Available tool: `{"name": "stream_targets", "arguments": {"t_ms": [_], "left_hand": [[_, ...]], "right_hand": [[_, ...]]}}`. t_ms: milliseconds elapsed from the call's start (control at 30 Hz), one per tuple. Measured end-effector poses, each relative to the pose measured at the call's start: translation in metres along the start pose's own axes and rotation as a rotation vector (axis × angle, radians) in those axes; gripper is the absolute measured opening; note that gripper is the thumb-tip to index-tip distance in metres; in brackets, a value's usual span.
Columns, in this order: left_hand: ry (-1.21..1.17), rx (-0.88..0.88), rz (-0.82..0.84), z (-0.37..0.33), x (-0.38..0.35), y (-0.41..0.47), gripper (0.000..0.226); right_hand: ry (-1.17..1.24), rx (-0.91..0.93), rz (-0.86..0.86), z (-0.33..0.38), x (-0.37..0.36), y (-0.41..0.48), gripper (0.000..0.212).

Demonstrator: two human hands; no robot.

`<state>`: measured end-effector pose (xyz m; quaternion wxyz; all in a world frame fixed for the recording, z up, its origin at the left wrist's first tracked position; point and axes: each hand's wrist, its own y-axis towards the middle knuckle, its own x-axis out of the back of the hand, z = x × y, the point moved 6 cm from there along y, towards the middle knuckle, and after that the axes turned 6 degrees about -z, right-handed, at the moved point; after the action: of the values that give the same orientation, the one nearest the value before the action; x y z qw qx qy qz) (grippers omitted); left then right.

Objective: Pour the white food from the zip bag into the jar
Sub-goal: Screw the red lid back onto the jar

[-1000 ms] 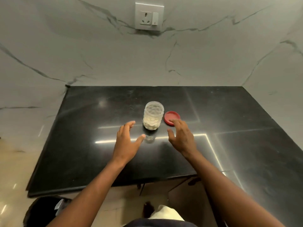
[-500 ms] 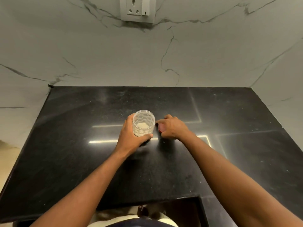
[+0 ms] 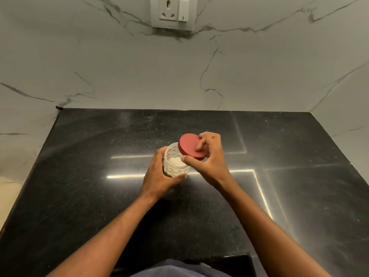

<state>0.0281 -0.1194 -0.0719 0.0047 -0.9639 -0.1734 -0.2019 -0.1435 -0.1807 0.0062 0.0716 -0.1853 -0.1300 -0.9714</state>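
Marble wall [image 3: 99, 66] at the far side, and a black stone table [image 3: 89, 206] takes up the lower frame. Both forearms come in from the near edge and meet mid-table. Left hand [image 3: 159, 176] wraps the jar [image 3: 174, 166], fingers curled round its left and far side and thumb across the near side. That reads as a brace so the jar can't spin or tip. Can't tell if the base is on the table or just lifted. Right hand [image 3: 209, 162] holds the red lid [image 3: 189, 145] by the rim, thumb on the near edge and fingers curled over the top right. The lid is tilted and overlaps the jar's far-right rim, so most of the mouth is uncovered. Can't tell whether lid and rim touch. The offset, tilted hold looks like lining up to seat it. White food [image 3: 175, 161] is inside the jar, filling the lower part. No zip bag in view. My read is that the pour is done and this is capping. Risk is a crooked seat if the lid goes down tilted.
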Motion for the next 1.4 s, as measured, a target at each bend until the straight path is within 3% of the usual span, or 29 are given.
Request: {"name": "stream_targets", "arguments": {"t_ms": [133, 267, 467, 833, 967, 1200, 1300, 1367, 1400], "left_hand": [[0.010, -0.003, -0.002, -0.003, -0.001, -0.001, 0.101], [0.008, 0.026, -0.019, 0.000, 0.000, -0.001, 0.100], [0.021, 0.038, -0.011, 0.006, -0.001, 0.001, 0.097], [0.066, 0.031, -0.024, 0.008, -0.003, 0.003, 0.093], [0.059, 0.023, -0.021, 0.010, -0.003, 0.003, 0.095], [0.058, 0.019, -0.016, 0.010, -0.001, 0.002, 0.092], [0.047, 0.011, -0.013, 0.012, -0.002, 0.004, 0.094], [0.043, 0.013, -0.010, 0.013, -0.002, 0.004, 0.094], [0.054, 0.013, -0.010, 0.013, -0.003, 0.004, 0.095]], "right_hand": [[-0.270, 0.150, 0.179, 0.003, -0.020, -0.007, 0.043], [-0.414, 0.174, 0.270, 0.007, -0.028, -0.002, 0.047], [-0.658, 0.188, 0.499, 0.014, -0.039, 0.014, 0.085], [-0.957, 0.287, 0.710, 0.046, -0.057, 0.028, 0.081], [-1.009, 0.262, 0.690, 0.046, -0.057, 0.034, 0.082], [-1.273, 0.214, 0.413, 0.049, -0.057, 0.048, 0.084], [-1.261, 0.200, 0.371, 0.050, -0.047, 0.054, 0.076], [-1.048, 0.274, 0.528, 0.050, -0.050, 0.048, 0.053], [-0.924, 0.283, 0.683, 0.053, -0.053, 0.040, 0.051]]}}
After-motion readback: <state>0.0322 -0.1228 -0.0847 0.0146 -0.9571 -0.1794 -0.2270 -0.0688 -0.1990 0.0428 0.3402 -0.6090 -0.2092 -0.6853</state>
